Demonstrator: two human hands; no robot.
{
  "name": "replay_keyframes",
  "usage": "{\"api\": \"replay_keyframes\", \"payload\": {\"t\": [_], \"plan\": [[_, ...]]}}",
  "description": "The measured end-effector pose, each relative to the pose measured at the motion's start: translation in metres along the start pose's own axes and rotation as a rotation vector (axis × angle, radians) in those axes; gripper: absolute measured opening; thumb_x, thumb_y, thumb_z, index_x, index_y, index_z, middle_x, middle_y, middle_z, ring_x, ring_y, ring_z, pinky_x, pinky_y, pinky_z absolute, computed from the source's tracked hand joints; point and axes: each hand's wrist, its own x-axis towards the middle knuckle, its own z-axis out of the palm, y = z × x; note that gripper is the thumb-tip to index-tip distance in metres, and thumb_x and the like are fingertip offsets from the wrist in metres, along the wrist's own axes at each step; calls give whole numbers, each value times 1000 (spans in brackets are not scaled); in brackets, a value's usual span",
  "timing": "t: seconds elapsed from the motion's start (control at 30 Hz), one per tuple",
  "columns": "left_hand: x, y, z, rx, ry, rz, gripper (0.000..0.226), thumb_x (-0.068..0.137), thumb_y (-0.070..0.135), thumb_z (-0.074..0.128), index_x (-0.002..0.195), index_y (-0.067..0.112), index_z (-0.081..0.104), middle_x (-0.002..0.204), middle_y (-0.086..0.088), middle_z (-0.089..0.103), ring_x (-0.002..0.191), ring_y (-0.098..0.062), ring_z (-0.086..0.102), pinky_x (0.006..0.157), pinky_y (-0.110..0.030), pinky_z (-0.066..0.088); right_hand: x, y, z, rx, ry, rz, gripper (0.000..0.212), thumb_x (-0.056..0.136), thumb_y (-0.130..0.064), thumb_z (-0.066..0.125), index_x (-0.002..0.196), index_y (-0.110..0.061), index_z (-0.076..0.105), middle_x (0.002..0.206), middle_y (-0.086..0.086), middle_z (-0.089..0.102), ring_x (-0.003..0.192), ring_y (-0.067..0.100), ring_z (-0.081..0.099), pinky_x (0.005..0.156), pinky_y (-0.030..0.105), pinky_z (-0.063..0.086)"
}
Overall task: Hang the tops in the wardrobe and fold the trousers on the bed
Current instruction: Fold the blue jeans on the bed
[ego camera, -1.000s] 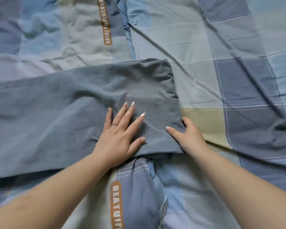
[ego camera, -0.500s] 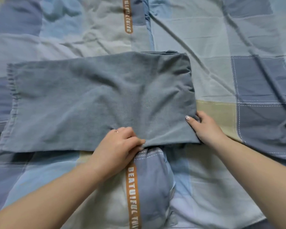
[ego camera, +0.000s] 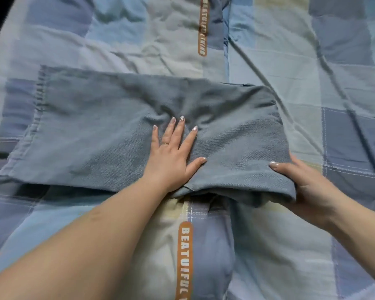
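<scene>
Denim trousers [ego camera: 126, 135] lie half-folded across the bed [ego camera: 312, 72], your left hand [ego camera: 171, 152] pressing flat at their middle, your right hand [ego camera: 307, 187] gripping the folded right end; next, probably fold again leftward.

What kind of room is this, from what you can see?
Most likely a bedroom: a checked quilt covers the whole surface, and grey-blue trousers are being folded on it by hand.
</scene>
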Motion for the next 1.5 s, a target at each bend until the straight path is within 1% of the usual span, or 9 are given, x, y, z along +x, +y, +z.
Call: {"api": "replay_keyframes", "payload": {"t": [0.23,0.4,0.5,0.6,0.7,0.87,1.07,1.3,1.5], "plan": [[-6,-3,-5,-230,-76,-44,66,96,56,14,153,25,3,162,-3,2,148,-17,-3,117,-38,-10,-12,-40,86,-141,-171,-129,57,67,1,60,121,-15,55,92,3,73,74,14,69,54,23,53],[1,-35,-83,-1643,-205,-480,51,101,40,33,147,18,32,153,-8,34,141,-28,32,117,-43,25,3,-58,185,-263,-278,-158,76,70,-9,57,140,-35,40,114,5,69,100,32,64,84,45,50],[-16,-91,-123,-1989,-77,-629,53,103,38,25,135,2,48,142,-20,47,115,-17,57,77,-16,51,22,-45,256,-409,-336,-123,84,68,-15,60,140,-47,32,98,17,68,80,49,57,73,49,56],[-11,-167,-161,-2073,-45,-616,72,95,57,33,81,1,76,83,-15,74,73,-12,72,49,-19,52,51,-14,322,-555,-354,-144,84,70,-18,59,143,-44,28,84,-11,70,70,9,63,60,19,50],[-7,-230,-172,-1935,-68,-565,63,77,68,49,99,14,73,94,-12,74,80,-22,72,64,-30,58,78,22,367,-739,-308,-169,80,77,-24,55,145,-46,19,92,-18,67,71,-2,61,67,16,46],[10,-289,-143,-1502,247,-692,20,88,11,65,107,6,64,82,-3,68,69,-14,64,72,-27,55,103,62,394,-979,-286,-210,79,80,-36,54,145,-47,11,94,-9,62,87,13,59,76,26,47],[-9,-320,-84,-1240,439,-1107,25,89,17,66,109,4,66,102,-10,69,96,-25,65,94,-39,51,95,83,353,-1637,-283,-610,68,80,-50,63,140,-25,41,127,-3,50,118,20,45,99,33,36],[9,-299,-115,-655,462,-660,45,86,8,51,130,15,51,133,-12,49,121,-25,48,106,-34,36,69,80,306,-1697,18,-766,59,61,-49,81,110,-19,68,120,4,61,114,26,58,98,52,44],[54,-223,-138,-388,228,-96,35,92,28,54,126,25,59,133,0,55,127,-23,46,111,-44,26,46,76,232,-1509,75,-616,38,69,-10,81,105,-14,71,96,1,63,87,25,63,71,33,53]]}}
